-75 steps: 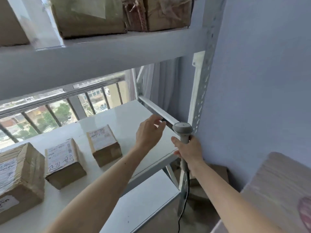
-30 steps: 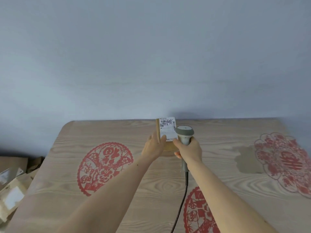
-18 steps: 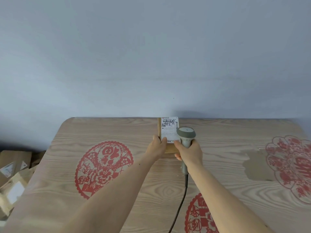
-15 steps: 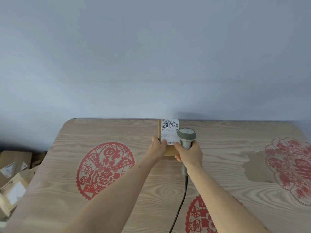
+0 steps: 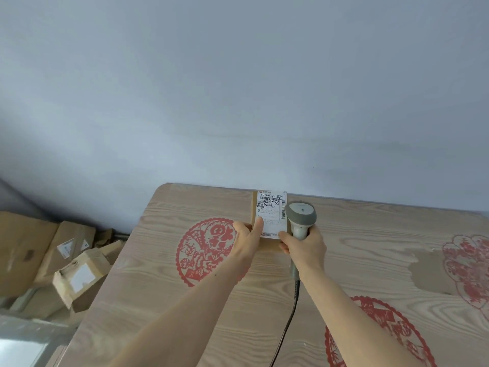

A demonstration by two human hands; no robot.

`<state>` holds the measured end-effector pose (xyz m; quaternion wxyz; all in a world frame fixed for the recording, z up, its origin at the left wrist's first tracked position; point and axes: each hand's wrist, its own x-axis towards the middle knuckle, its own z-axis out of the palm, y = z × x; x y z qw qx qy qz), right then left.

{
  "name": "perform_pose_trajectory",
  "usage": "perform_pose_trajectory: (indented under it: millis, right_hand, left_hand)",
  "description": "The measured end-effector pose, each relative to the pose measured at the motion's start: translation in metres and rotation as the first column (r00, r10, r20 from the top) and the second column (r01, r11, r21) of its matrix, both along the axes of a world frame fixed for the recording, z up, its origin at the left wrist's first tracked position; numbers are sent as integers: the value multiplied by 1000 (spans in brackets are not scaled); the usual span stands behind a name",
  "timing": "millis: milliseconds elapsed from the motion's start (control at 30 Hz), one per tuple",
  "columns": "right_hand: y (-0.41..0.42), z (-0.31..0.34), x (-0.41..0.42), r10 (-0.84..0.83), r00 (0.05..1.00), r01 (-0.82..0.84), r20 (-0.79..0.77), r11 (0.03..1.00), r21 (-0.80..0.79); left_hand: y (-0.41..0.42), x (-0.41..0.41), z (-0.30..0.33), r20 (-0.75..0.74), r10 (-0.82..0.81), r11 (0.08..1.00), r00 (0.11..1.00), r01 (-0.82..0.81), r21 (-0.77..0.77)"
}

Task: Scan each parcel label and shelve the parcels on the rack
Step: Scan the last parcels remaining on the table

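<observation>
Parcel (image 5: 267,229): a small flat cardboard box, brown and matt, standing tilted up from the surface (image 5: 164,287) with a white printed label (image 5: 272,215) facing the camera; black handwriting crosses the label's upper part and a barcode runs down its right edge. The left hand (image 5: 246,241) holds it from the 9 o'clock side, thumb lying on the label's lower left corner, fingers hidden behind the box. The right hand (image 5: 304,247) wraps a closed grip round the handle of a grey barcode scanner (image 5: 300,215), whose rounded smooth head sits just beside the label at 3 o'clock; a thumb tip touches the parcel's lower right corner. A dark cable (image 5: 287,327) drops from the handle toward 6 o'clock.

The surface is pale wood-grain with rounded corners and red paper-cut medallions (image 5: 203,247) printed on it at 9, 5 and 3 o'clock of the parcel. Its far edge meets a plain blue-grey wall (image 5: 238,88) right behind the parcel at 12 o'clock; toward 6 o'clock and out to 3 o'clock the top lies wide and bare. Beyond the left edge, at 8 o'clock and lower down, a loose heap of cardboard boxes (image 5: 58,258) with white labels lies blurred.
</observation>
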<state>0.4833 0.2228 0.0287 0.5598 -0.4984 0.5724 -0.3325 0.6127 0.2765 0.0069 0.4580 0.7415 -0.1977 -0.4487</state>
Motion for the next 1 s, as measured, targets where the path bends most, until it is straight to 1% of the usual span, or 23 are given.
perform_pose_trajectory:
  millis: [67, 133, 300, 400, 533, 667, 800, 900, 1000]
  right_hand:
    - [23, 11, 13, 51, 999, -51, 9, 998, -33]
    - [48, 19, 27, 107, 994, -108, -13, 992, -58]
    - [119, 37, 66, 228, 974, -228, -7, 971, -76]
    - [165, 48, 90, 308, 951, -306, -2, 946, -105]
    - [226, 64, 118, 399, 916, -392, 22, 908, -146]
    - [280, 72, 142, 485, 873, -474, 48, 868, -150]
    - [330, 79, 159, 537, 843, -525, 23, 832, -181]
    - [362, 80, 168, 561, 828, -547, 11, 812, -205]
    - [386, 83, 175, 593, 805, -577, -1, 783, -231]
  left_hand:
    - [28, 13, 8, 11, 44, 999, 999, -43, -28]
    - [59, 27, 16, 27, 83, 995, 996, -82, -50]
    - [142, 61, 37, -36, 206, 963, 978, -209, -172]
    - [196, 83, 45, -36, 282, 942, 959, -284, -178]
    - [260, 116, 36, 38, 322, 931, 946, -309, -194]
    - [328, 131, 52, 120, 372, 912, 920, -339, -229]
    - [390, 133, 71, 127, 402, 881, 907, -345, -324]
    - [427, 134, 82, 159, 416, 870, 895, -341, -355]
    - [455, 139, 82, 160, 448, 846, 879, -359, -394]
